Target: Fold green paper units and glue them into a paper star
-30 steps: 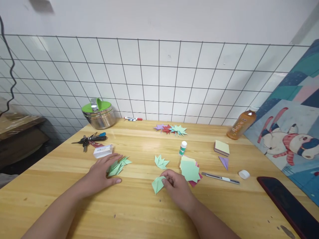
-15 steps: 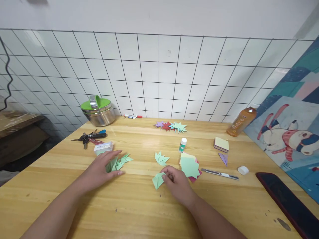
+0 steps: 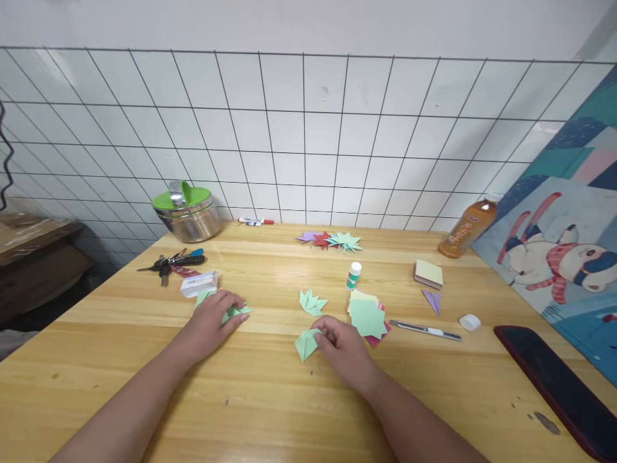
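At the near middle of the table point(image 3: 260, 405), the right hand point(image 3: 344, 350) is pinching a folded green paper piece point(image 3: 304, 346) between thumb and finger. Farther left, the left hand point(image 3: 212, 323) is partly covering other folded green papers point(image 3: 234, 312); whether it is gripping any, I cannot tell.

Open gap, left hand point(image 3: 209, 325) to fan point(image 3: 312, 303)

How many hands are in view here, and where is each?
2: the left hand partly covers green folded pieces near the white box; the right hand pinches a folded green sheet.
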`<state>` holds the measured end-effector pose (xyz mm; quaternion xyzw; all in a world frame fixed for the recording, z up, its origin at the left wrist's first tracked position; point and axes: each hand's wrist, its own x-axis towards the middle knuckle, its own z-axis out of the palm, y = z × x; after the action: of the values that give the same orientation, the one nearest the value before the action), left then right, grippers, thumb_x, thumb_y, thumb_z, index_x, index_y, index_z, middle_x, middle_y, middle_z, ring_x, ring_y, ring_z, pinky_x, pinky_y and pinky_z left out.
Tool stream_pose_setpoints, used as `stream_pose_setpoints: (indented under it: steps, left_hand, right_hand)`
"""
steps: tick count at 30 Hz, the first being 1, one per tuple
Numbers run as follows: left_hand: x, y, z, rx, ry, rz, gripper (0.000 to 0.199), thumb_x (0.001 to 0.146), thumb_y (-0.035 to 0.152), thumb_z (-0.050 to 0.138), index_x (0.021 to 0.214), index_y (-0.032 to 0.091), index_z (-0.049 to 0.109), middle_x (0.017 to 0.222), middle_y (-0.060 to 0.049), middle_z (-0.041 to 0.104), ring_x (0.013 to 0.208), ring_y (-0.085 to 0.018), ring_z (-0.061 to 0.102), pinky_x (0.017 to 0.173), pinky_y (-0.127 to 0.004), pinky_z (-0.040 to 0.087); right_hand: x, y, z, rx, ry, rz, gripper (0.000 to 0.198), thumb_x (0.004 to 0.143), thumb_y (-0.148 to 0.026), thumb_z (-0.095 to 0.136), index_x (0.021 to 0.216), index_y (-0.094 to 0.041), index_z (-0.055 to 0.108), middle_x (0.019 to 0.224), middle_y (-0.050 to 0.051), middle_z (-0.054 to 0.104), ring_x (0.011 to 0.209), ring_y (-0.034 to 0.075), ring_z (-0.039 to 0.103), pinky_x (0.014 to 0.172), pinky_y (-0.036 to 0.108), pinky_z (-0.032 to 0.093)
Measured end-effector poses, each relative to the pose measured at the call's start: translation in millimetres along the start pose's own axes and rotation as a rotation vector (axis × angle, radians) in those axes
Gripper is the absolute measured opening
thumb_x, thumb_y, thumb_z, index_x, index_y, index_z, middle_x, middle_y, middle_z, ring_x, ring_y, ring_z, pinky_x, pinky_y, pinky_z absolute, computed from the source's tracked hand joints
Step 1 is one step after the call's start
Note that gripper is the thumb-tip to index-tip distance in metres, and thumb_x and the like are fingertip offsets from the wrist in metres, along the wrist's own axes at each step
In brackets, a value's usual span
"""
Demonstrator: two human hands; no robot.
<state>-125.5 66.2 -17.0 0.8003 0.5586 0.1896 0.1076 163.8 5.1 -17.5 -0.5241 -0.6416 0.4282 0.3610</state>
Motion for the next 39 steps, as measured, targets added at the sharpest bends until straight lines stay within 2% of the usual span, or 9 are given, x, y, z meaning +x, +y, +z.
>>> stream_pose_setpoints:
  steps: [6, 10, 13, 16, 21, 26, 32, 37, 39]
  left_hand:
    - [0.5, 2.3, -12.0, -0.056, 0.123, -0.09, 0.027, 0.081, 0.045, 0.047, 0.082, 0.02, 0.059, 0.089, -0.006, 0.061, 0.088, -0.023, 0.055, 0.077, -0.029, 0.039]
    - [-5.6, -14.8, -31.7, 0.022, 0.396, -0.523, 0.027, 0.079, 0.046, 0.046, 0.083, 0.022, 0.058, 0.088, -0.001, 0.062, 0.077, -0.021, 0.057, 0.063, -0.027, 0.04]
    - [-8.0, -24.7, -40.4, 0.089, 0.299, -0.678, 0.029, 0.078, 0.049, 0.045, 0.083, 0.023, 0.057, 0.077, 0.0, 0.061, 0.069, -0.021, 0.056, 0.057, -0.026, 0.038]
    - [-6.1, -29.4, -36.0, 0.125, 0.119, -0.637, 0.03, 0.079, 0.048, 0.045, 0.09, 0.022, 0.054, 0.082, -0.001, 0.063, 0.073, -0.022, 0.058, 0.058, -0.026, 0.038]
    - [-2.8, -41.6, -17.8, 0.189, 0.039, -0.538, 0.044, 0.078, 0.047, 0.046, 0.111, 0.018, 0.049, 0.106, -0.011, 0.057, 0.098, -0.031, 0.055, 0.075, -0.034, 0.042]
    - [-3.0, -44.1, -13.6, 0.208, 0.049, -0.55, 0.033, 0.078, 0.048, 0.043, 0.091, 0.02, 0.056, 0.113, -0.013, 0.051, 0.095, -0.03, 0.058, 0.075, -0.036, 0.043]
    - [-0.8, -39.3, -16.1, 0.156, 0.081, -0.573, 0.045, 0.076, 0.047, 0.049, 0.109, 0.017, 0.047, 0.096, -0.01, 0.062, 0.088, -0.029, 0.06, 0.064, -0.031, 0.043]
    - [-2.0, -45.1, -15.0, 0.155, 0.059, -0.557, 0.033, 0.075, 0.051, 0.048, 0.082, 0.02, 0.054, 0.089, -0.007, 0.062, 0.083, -0.026, 0.06, 0.063, -0.029, 0.042]
    - [-2.4, -45.4, -15.0, 0.133, 0.072, -0.546, 0.034, 0.074, 0.05, 0.05, 0.089, 0.02, 0.055, 0.092, -0.006, 0.062, 0.083, -0.025, 0.06, 0.064, -0.028, 0.042]
  right_hand:
    - [0.0, 0.2, -0.1, -0.005, -0.009, 0.001, 0.011, 0.08, -0.023, 0.046, 0.078, -0.02, 0.057, 0.058, -0.005, 0.043, 0.052, 0.009, 0.038, 0.048, 0.02, 0.028]
    - [0.6, 1.1, -0.1, 0.001, -0.017, 0.007, 0.011, 0.08, -0.024, 0.045, 0.078, -0.02, 0.056, 0.059, -0.005, 0.044, 0.053, 0.009, 0.039, 0.05, 0.02, 0.029]
    - [0.6, 1.6, -0.3, 0.0, -0.024, 0.003, 0.011, 0.08, -0.024, 0.046, 0.079, -0.02, 0.056, 0.06, -0.005, 0.044, 0.053, 0.009, 0.039, 0.05, 0.02, 0.03]
    - [0.4, 1.7, -0.2, 0.001, -0.025, 0.005, 0.011, 0.08, -0.024, 0.046, 0.079, -0.02, 0.056, 0.06, -0.005, 0.044, 0.053, 0.01, 0.039, 0.05, 0.02, 0.03]
    - [0.2, 1.7, 0.5, 0.008, -0.028, 0.011, 0.011, 0.08, -0.024, 0.045, 0.079, -0.02, 0.056, 0.059, -0.005, 0.043, 0.053, 0.01, 0.039, 0.049, 0.02, 0.029]
    - [0.3, 2.4, 0.4, -0.009, -0.028, -0.002, 0.011, 0.081, -0.024, 0.045, 0.079, -0.02, 0.056, 0.06, -0.005, 0.043, 0.053, 0.009, 0.039, 0.05, 0.02, 0.029]
    - [0.0, 1.0, -0.3, -0.025, -0.025, 0.006, 0.011, 0.08, -0.023, 0.045, 0.079, -0.021, 0.056, 0.059, -0.005, 0.043, 0.052, 0.009, 0.038, 0.049, 0.02, 0.029]
    - [-0.2, 0.3, -0.6, -0.034, -0.022, 0.008, 0.012, 0.08, -0.023, 0.045, 0.079, -0.021, 0.056, 0.059, -0.005, 0.043, 0.052, 0.009, 0.038, 0.049, 0.02, 0.029]
    - [-0.5, 0.9, -0.6, -0.031, -0.021, 0.008, 0.011, 0.08, -0.024, 0.045, 0.079, -0.021, 0.056, 0.059, -0.005, 0.043, 0.053, 0.009, 0.038, 0.049, 0.02, 0.029]
